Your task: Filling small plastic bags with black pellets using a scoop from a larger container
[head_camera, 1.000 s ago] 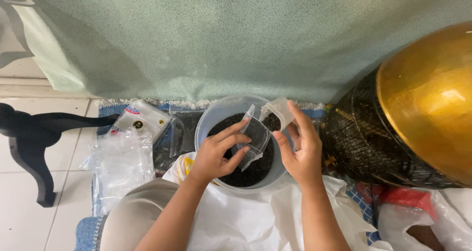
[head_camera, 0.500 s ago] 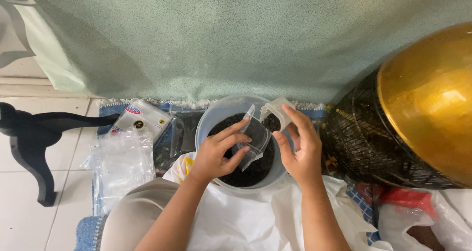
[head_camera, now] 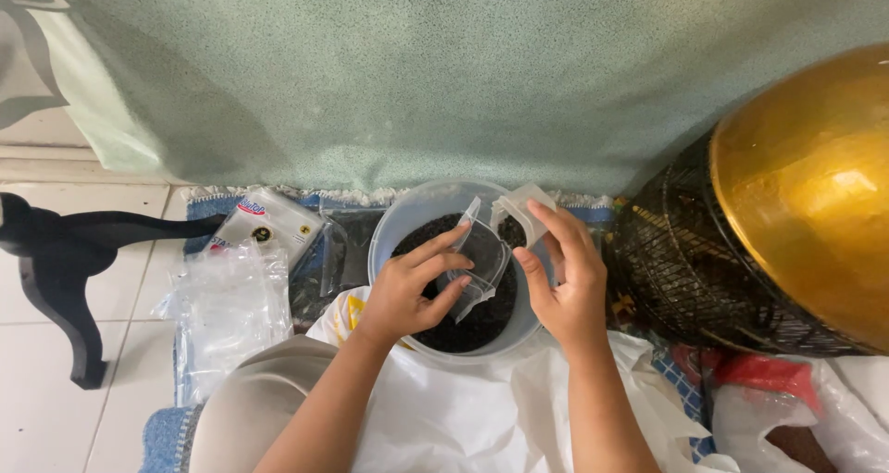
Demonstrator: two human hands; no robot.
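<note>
A round clear plastic tub [head_camera: 394, 237] of dark loose grains sits on the floor mat in front of me. Over it my left hand [head_camera: 409, 288] pinches a small clear plastic bag [head_camera: 480, 251] by its side, holding its mouth apart. My right hand [head_camera: 562, 278] grips a small whitish plastic scoop [head_camera: 522, 210] at the bag's upper right, with the fingers curled over the tub's right rim. The bag looks see-through and I cannot tell how much is inside it.
A pile of clear small bags [head_camera: 227, 308] and a sealed packet [head_camera: 264, 218] lie left of the tub. A dark curved furniture leg [head_camera: 56, 269] stands far left. A gold dome on a black wire basket [head_camera: 796, 204] fills the right. White plastic sheeting [head_camera: 444, 417] covers my lap.
Both hands have stayed over the tub; the right hand with the scoop has shifted very slightly at the bag's mouth.
</note>
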